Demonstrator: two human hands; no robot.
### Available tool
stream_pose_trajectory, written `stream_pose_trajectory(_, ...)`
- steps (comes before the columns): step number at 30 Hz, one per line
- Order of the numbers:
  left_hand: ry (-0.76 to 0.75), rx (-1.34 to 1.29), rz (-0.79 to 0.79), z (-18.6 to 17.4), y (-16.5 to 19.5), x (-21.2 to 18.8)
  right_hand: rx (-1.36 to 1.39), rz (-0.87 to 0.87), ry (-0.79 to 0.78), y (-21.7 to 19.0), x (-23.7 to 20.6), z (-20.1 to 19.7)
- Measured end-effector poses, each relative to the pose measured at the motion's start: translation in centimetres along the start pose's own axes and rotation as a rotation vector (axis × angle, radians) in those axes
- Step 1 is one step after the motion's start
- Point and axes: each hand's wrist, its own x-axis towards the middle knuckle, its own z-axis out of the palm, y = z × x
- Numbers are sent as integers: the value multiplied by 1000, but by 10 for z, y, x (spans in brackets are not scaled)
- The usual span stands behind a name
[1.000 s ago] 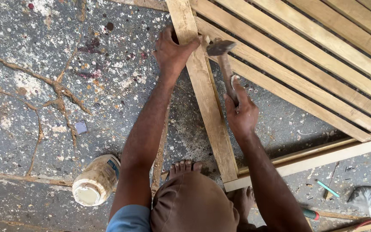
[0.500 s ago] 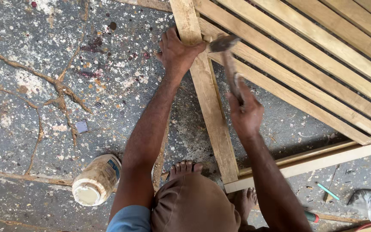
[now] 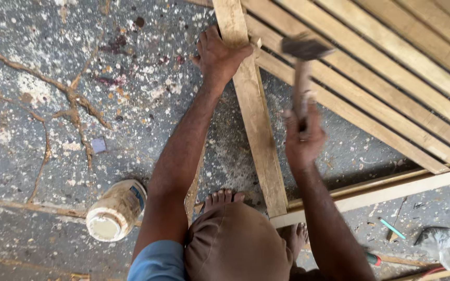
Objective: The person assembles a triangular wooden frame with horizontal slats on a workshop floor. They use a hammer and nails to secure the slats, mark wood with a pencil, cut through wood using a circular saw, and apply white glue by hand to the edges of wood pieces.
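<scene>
View from above of a person crouched on a speckled concrete floor. The left hand presses on the upright side rail of a slatted wooden frame, fingers clamped over its edge, apparently to steady it. The right hand has its fingers closed round the handle of a hammer, head raised above the joint of rail and slat (blurred, so its face is unclear). A lidded plastic jar lies near the left elbow. Any nail is hidden; the frame runs out of view at the top and right.
</scene>
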Motion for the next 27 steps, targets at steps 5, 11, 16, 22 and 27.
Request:
stream_pose_trajectory(5, -36, -45, -7, 1, 0, 2, -78, 144, -163, 1, 2, -1)
stream_pose_trajectory(11, -6, -91, 21, 4, -4, 0, -132, 54, -75, 8, -4, -1)
stream_pose_trajectory(16, -88, -87, -83, -1, 3, -2, -70, -16, -99, 11, -3, -1)
stream_pose_trajectory(22, 19, -64, 21, 1, 2, -1, -272, -10, -210, 4, 2, -2)
stream_pose_trajectory(27, -75, -65, -54, 6, -3, 4, -47, 3, -69, 0, 5, -9)
